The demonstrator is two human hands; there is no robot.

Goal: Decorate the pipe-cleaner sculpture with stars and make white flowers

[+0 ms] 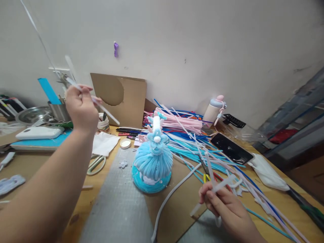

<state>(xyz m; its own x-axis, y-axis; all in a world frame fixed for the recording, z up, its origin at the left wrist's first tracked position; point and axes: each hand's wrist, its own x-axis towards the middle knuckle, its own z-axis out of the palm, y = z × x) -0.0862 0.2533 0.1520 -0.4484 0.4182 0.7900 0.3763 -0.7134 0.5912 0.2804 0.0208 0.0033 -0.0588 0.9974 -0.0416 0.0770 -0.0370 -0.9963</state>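
Observation:
My left hand (82, 109) is raised at the left, closed around thin whitish glue sticks (110, 114), blurred by motion. My right hand (227, 204), low at the right, pinches several translucent glue sticks (224, 183) that cross each other. Between the hands stands a light-blue pipe-cleaner figure (153, 160) with a pleated skirt, a flower and a white upper part, upright on a round blue base (152, 189). A long grey-white pipe cleaner (174, 190) curves over the cardboard beside my right hand. Yellow-and-red-handled pliers (207, 177) lie partly hidden just behind that hand.
Behind the figure lies a heap of pink, blue and white pipe cleaners (182, 123). A cardboard sheet with a round cut-out (135, 101) leans on the wall. Around these are scissors (96, 164), a phone (231, 148), a bottle (214, 109) and a small flower (123, 164).

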